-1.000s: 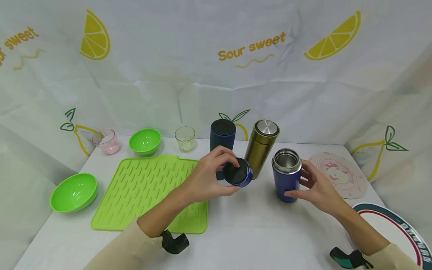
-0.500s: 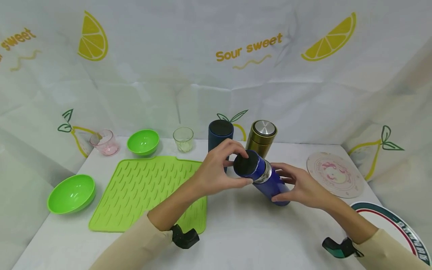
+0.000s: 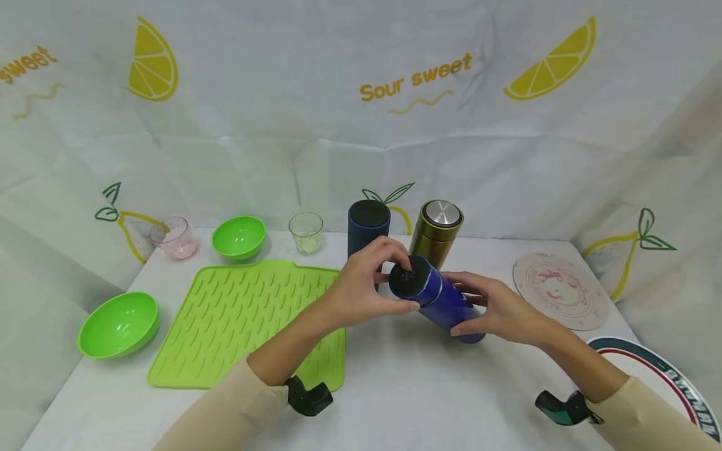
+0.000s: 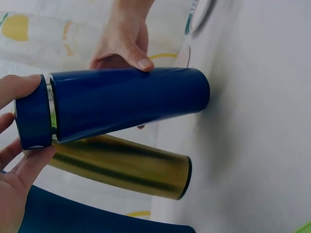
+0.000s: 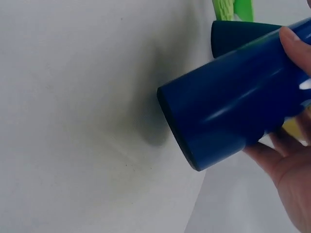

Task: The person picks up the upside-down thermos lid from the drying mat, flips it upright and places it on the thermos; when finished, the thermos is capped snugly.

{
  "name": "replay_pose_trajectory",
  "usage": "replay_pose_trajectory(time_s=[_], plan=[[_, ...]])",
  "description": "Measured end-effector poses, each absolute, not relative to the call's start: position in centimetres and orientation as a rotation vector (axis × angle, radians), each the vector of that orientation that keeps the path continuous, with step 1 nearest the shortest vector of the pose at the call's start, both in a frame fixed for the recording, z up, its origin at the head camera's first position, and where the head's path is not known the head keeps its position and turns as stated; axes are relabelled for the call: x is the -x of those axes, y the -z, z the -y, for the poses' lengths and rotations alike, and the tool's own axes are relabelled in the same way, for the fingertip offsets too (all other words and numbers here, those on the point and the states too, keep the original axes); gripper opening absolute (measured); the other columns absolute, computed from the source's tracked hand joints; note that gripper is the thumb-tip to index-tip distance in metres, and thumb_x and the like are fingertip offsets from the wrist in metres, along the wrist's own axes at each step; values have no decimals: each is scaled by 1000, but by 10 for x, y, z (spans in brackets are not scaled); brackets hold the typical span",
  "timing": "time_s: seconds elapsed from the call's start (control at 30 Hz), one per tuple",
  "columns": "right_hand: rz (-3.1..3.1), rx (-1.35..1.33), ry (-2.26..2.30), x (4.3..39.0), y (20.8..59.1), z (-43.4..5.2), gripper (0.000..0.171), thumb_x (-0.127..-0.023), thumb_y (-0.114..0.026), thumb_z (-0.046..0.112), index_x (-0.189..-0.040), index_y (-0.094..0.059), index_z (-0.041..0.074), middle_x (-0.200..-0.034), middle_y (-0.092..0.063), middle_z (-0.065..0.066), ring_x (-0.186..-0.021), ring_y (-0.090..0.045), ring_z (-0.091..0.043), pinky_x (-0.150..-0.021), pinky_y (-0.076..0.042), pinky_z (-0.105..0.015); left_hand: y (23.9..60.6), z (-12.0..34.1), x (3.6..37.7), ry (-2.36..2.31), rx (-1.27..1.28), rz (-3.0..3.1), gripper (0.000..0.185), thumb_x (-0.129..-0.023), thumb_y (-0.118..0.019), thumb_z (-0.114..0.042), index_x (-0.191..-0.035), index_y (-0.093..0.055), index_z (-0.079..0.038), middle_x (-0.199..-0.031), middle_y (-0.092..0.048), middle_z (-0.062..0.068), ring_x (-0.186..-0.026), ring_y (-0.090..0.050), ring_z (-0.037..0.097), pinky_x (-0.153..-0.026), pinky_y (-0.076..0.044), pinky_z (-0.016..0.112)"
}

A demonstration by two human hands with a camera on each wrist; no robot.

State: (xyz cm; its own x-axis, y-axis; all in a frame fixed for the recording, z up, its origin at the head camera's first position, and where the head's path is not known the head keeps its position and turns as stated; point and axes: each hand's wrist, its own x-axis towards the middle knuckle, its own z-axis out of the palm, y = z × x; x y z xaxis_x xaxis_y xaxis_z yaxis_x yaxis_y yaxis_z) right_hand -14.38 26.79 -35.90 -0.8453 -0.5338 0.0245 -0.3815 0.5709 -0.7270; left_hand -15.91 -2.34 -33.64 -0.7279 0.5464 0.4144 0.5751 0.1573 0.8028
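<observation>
A blue flask (image 3: 445,304) leans toward me with its bottom edge on the white table (image 3: 406,388). Its lid (image 3: 414,277) has a black top and sits on the neck. My left hand (image 3: 397,283) grips the lid with curled fingers and thumb. My right hand (image 3: 464,305) wraps the flask's body from the right. The left wrist view shows the flask (image 4: 126,104) lying slanted, the lid (image 4: 34,116) held by my left fingers (image 4: 19,179), and my right hand (image 4: 121,43) behind it. In the right wrist view the flask's base (image 5: 233,102) hangs just above the table.
A gold flask (image 3: 437,235) and a dark blue flask (image 3: 368,227) stand just behind the hands. A green ridged mat (image 3: 248,313) lies at left, with two green bowls (image 3: 118,322) (image 3: 239,237), a glass (image 3: 306,232) and a pink cup (image 3: 172,237). A round coaster (image 3: 561,291) and a plate (image 3: 660,382) lie at right.
My left hand brought the lid onto the open flask while my right hand tilted the flask left. The steel rim seen half a second ago is now covered by the lid.
</observation>
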Motion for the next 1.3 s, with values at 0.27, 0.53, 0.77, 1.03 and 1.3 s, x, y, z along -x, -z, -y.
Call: replay_pose_trajectory(time_s=[0.27,0.53,0.77,1.03,1.3], plan=[[-2640,802,1085,142,358,-268,83,-76,-91,25,-147,-51,5,-145,-58,-22,-125,-62,-48,-95,-58,-56,330,33,162,1576,1300,2443,60,-76,-89,-4,-129,-62,-14,-137,-59,2,-131,-58,18,-96,-60,29],[-2618,828,1079,143,358,-269,82,-78,-90,25,-147,-49,6,-146,-58,-22,-125,-62,-49,-96,-57,-57,314,31,154,1081,1209,2619,75,-76,-90,-41,-141,-61,-21,-126,-59,-1,-93,-61,9,-73,-53,16],[-2609,811,1086,144,361,-270,84,-75,-91,25,-147,-50,9,-147,-58,-19,-127,-62,-46,-98,-57,-56,303,34,152,1067,1416,2587,69,-77,-91,-18,-141,-63,-22,-141,-58,1,-132,-55,16,-104,-54,30],[-2615,821,1084,144,362,-270,83,-75,-91,22,-146,-50,10,-146,-58,-19,-127,-62,-47,-98,-57,-57,307,30,144,968,1184,2655,65,-80,-87,-39,-139,-64,-24,-126,-63,-5,-106,-62,9,-84,-55,24],[-2606,836,1098,144,360,-270,83,-78,-89,25,-148,-48,7,-148,-55,-23,-127,-61,-50,-97,-57,-57,305,29,142,928,1199,2692,77,-79,-87,-44,-148,-55,-28,-142,-56,-2,-124,-58,15,-95,-56,32]])
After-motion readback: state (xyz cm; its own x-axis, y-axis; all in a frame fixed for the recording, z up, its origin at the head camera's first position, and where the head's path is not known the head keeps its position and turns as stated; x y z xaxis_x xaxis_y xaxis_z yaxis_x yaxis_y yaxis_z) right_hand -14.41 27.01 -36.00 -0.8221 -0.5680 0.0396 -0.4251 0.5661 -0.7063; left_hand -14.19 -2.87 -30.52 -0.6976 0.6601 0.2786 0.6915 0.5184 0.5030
